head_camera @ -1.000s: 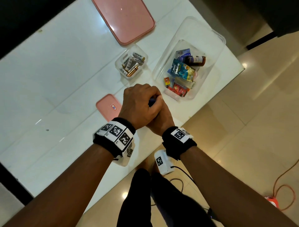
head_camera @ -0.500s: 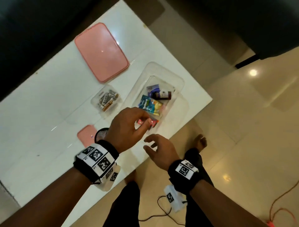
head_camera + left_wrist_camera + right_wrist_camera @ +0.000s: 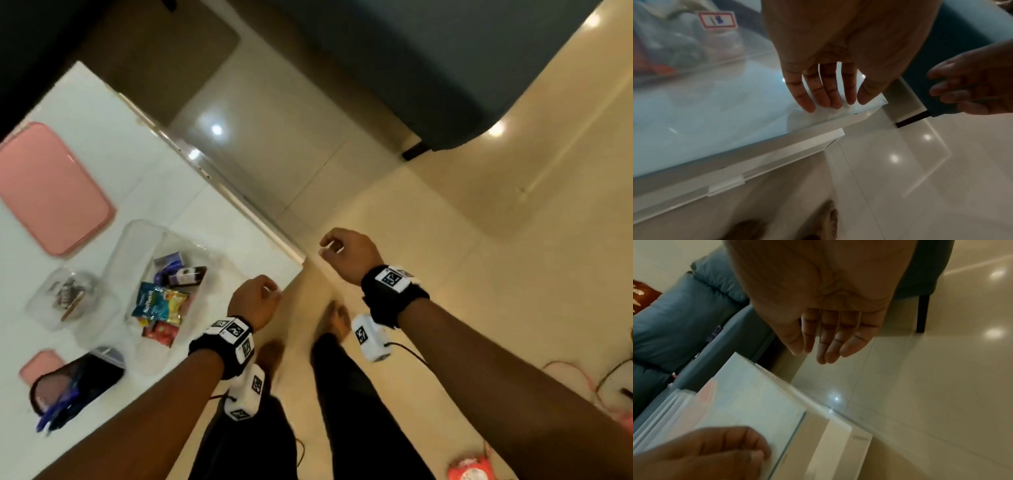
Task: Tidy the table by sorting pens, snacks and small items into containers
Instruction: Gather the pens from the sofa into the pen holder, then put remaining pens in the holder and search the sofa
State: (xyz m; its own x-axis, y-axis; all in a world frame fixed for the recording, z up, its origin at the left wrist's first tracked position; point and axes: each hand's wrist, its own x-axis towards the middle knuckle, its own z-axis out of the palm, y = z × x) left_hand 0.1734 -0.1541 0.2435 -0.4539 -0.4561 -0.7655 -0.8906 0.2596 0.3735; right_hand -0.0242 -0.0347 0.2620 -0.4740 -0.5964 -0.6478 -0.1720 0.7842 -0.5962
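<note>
My left hand [image 3: 259,297] hangs over the table's near right corner with its fingers relaxed and nothing in it; the left wrist view shows the fingers [image 3: 828,95] straight above the white tabletop [image 3: 705,121]. My right hand [image 3: 342,251] is out over the floor, loosely curled and empty, with slack fingers [image 3: 830,344] in the right wrist view. A black mesh pen holder [image 3: 78,380] with blue pens [image 3: 54,413] stands at the table's near edge. A large clear tub [image 3: 133,246] holds snack packets [image 3: 161,305] and a small bottle. A small clear box [image 3: 41,308] holds batteries.
A big pink lid [image 3: 51,188] lies at the back left and a small pink lid [image 3: 36,368] behind the pen holder. Tiled floor [image 3: 462,240] spreads to the right, with my legs and bare feet below. A blue sofa [image 3: 680,308] stands past the table. Orange cable lies at bottom right.
My hands, joined over the table a second ago, have parted and swung right, past the table's edge. The head view has turned right, toward the floor. The pen holder has come into view.
</note>
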